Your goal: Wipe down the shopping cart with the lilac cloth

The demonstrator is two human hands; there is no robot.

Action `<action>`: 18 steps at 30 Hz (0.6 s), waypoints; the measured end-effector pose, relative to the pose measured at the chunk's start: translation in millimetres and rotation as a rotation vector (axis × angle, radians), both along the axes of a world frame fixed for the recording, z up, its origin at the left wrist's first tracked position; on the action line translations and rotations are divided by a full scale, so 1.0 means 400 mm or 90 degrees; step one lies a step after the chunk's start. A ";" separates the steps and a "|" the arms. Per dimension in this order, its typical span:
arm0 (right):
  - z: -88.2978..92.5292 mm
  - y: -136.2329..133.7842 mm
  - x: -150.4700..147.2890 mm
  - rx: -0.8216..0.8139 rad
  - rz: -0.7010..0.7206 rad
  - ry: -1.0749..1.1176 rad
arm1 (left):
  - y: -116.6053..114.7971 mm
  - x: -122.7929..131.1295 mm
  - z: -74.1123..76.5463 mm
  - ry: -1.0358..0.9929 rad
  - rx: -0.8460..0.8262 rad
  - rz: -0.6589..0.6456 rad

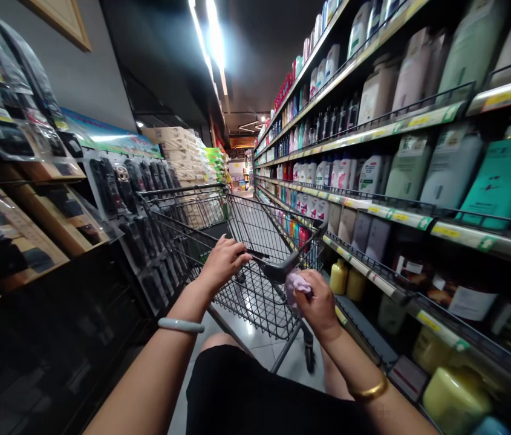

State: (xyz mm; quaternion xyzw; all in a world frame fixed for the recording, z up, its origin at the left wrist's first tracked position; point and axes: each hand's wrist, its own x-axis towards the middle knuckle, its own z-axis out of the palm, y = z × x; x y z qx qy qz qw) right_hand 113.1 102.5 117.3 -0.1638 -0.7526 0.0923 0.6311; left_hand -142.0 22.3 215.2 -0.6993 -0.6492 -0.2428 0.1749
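A wire shopping cart (255, 302) stands in front of me, turned at an angle in the aisle. My left hand (224, 261), below a pale bangle, is closed over the cart's dark handle (205, 237). To the right, my right hand (317, 302) has its fingers closed around a crumpled light purple cloth (297, 289), beside the near corner of the cart. A gold bracelet circles my right wrist. The basket of the cart shows bare wire mesh where I can see into it.
Shelves of bottles (412, 160) run along the right side, close to my right arm. On the left hang packaged goods (139, 181) above a dark cabinet (46, 350). Stacked packages (180, 157) stand farther down the aisle. A cart wheel (309, 356) rests on the tiled floor.
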 end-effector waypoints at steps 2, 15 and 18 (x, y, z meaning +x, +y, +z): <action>0.006 0.006 -0.010 -0.058 0.011 0.050 | 0.010 0.004 0.002 0.003 -0.003 0.004; -0.174 0.036 -0.025 -0.335 0.032 0.096 | 0.089 0.028 0.001 -0.009 0.000 0.025; -0.140 0.070 -0.028 -0.357 0.037 0.138 | 0.110 0.033 0.000 -0.019 -0.003 0.031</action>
